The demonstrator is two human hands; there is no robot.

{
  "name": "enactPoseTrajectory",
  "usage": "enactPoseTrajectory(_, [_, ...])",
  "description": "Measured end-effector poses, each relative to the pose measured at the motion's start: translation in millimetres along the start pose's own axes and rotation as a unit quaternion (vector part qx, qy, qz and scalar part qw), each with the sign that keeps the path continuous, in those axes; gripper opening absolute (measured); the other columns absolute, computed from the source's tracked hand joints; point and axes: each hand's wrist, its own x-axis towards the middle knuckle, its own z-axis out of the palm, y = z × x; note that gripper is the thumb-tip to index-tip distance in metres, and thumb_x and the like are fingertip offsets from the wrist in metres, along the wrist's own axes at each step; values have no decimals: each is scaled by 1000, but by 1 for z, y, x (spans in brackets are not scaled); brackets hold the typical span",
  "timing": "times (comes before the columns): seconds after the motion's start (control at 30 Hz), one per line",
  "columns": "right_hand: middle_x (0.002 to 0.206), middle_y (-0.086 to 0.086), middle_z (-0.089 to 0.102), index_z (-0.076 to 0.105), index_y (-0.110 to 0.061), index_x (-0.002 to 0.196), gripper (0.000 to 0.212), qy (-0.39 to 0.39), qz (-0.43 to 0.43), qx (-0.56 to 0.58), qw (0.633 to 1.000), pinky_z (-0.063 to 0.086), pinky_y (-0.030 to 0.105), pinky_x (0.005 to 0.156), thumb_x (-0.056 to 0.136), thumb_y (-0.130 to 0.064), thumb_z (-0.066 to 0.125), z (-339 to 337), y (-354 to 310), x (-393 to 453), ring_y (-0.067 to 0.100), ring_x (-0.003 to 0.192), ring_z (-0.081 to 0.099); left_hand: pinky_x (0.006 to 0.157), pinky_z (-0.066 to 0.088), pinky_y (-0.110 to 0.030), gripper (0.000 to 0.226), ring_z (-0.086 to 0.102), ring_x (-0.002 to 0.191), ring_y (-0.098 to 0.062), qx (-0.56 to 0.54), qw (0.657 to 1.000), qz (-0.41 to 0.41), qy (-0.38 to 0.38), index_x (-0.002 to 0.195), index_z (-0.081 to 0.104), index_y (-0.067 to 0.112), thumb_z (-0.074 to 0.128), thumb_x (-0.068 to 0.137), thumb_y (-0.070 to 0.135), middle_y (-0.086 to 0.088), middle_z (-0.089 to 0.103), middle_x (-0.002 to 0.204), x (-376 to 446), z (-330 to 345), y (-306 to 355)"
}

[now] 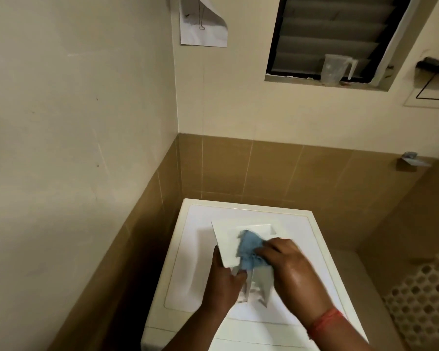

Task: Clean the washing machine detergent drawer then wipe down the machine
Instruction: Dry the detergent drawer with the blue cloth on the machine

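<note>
Low in the frame, I'm holding the drawer (pixel 228 245) over the machine (pixel 188 262), my left hand (pixel 222 285) clamped on its near edge, my right hand (pixel 287 264) pinching the cloth (pixel 249 249) against it. Wet fingers could be letting it slip and drop.

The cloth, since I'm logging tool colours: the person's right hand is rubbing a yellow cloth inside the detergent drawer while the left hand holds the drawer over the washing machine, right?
Not quite: the cloth is blue, not yellow, as the head view shows. The rest holds: the right hand rubs it inside the detergent drawer while the left hand holds the drawer over the washing machine.
</note>
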Motion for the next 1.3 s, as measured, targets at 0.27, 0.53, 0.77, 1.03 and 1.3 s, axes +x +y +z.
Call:
enactPoseTrajectory(0.27, [93,-3,63,73,-22,103,40,-16,7,21,1000,40,19,74,65,-11,70,11,-31,14,18,87,55,95,47,-17,57,60,113,-9,6,999,38,7,131,48,9,66,89,42,3,62,120,-10,3,8])
enactPoseTrajectory(0.53, [103,6,64,69,-21,113,38,-138,-8,-11,990,47,36,83,79,-5,61,19,-26,74,30,98,57,80,51,-13,32,63,89,2,9,999,5,-41,111,50,25,67,88,9,10,62,99,-13,1,10])
enactPoseTrajectory(0.77, [117,-1,59,60,-27,121,33,-200,65,-197,958,39,37,91,90,-20,48,-15,1,62,25,114,50,95,46,-11,56,55,117,5,12,1000,23,3,123,48,31,76,74,29,21,61,120,-8,13,-1])
enactPoseTrajectory(1.03, [117,0,57,61,-27,123,35,-234,72,-193,950,43,37,90,91,-19,48,-21,11,61,26,113,49,85,46,-6,56,56,103,18,-5,1000,13,-16,125,38,37,70,84,16,20,60,116,-16,10,6])
enactPoseTrajectory(1.3, [121,1,55,58,-25,124,36,-182,38,-144,972,36,38,92,92,-13,46,-4,-34,60,27,116,45,95,35,0,45,57,106,6,36,998,55,5,128,50,23,61,88,40,8,64,117,-12,18,4])
